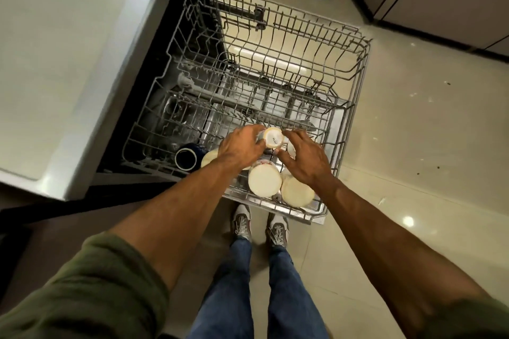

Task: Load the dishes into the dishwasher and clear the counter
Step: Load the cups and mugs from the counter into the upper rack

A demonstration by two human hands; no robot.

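Right now it's the loading step: a cup (273, 138) is being seated upside down in the upper rack (355, 129) of the dishwasher, base with a small sticker facing up. The rack is pulled fully out over the floor.

Left hand (242, 147): fingers curled round the cup's left side, gripping it. Right hand (303, 158): fingers bent, tips touching the cup's right side near the base; whether that's a real pinch or just steadying I can't tell, but it reads as holding. So the cup sits between both hands, at the near-middle of the rack.

Already loaded, judging by how things lie: two pale cups (264, 180) upside down at the rack's near edge, right beside each other, one more pale piece (209, 157) partly hidden under the left wrist, and a dark blue mug (187, 158) on its side at the near-left corner. The far half of the rack is bare wire.

Next move, my read: lower the cup onto the tines without knocking the neighbours, let go with both hands, then go back for more. The table (55, 63) at left shows only a bare stretch here; the rest of it is out of frame, so what's left to clear is unknown.
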